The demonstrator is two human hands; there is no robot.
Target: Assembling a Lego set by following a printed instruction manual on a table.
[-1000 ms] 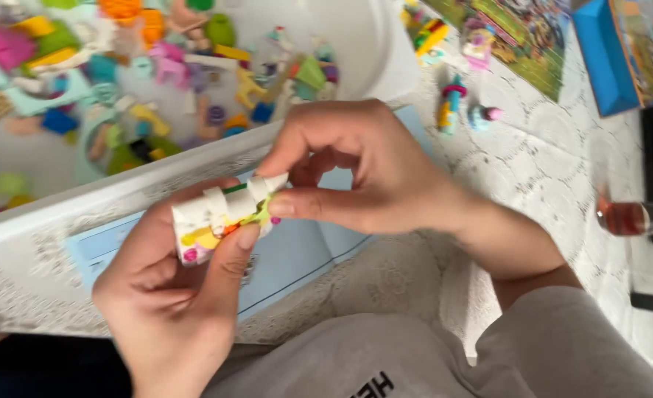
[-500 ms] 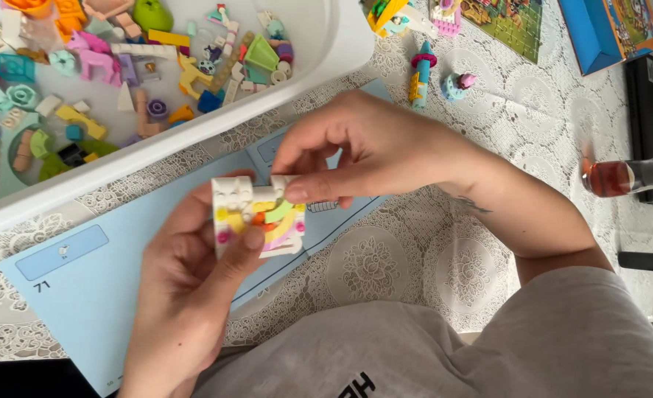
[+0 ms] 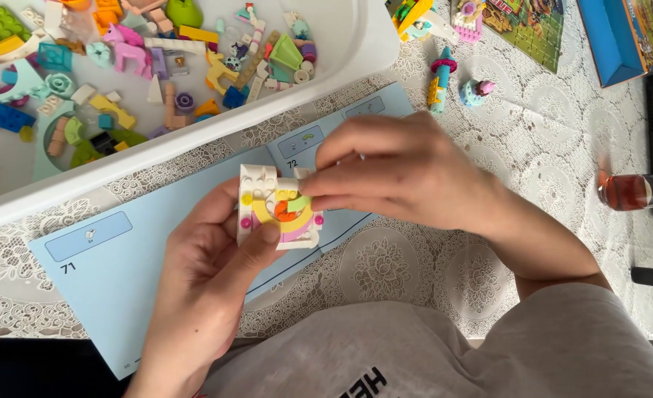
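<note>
My left hand (image 3: 208, 273) holds a small white brick build (image 3: 275, 208) with a rainbow arch of yellow, orange, green and pink on its face; the thumb presses on its lower left. My right hand (image 3: 400, 173) comes in from the right and pinches the build's upper right edge with its fingertips. Both hands hover over an open light-blue instruction booklet (image 3: 120, 265) lying on the lace tablecloth.
A white tub (image 3: 363, 44) holding several loose pastel bricks fills the upper left. Small built pieces (image 3: 438, 77) and a printed booklet (image 3: 529, 26) lie at the top right, a blue box (image 3: 621, 40) beyond. A dark bottle (image 3: 636, 190) lies at the right edge.
The build has turned in my hands so its rainbow face points up at the camera. The hands and build sit lower over the booklet, and the view has shifted.
</note>
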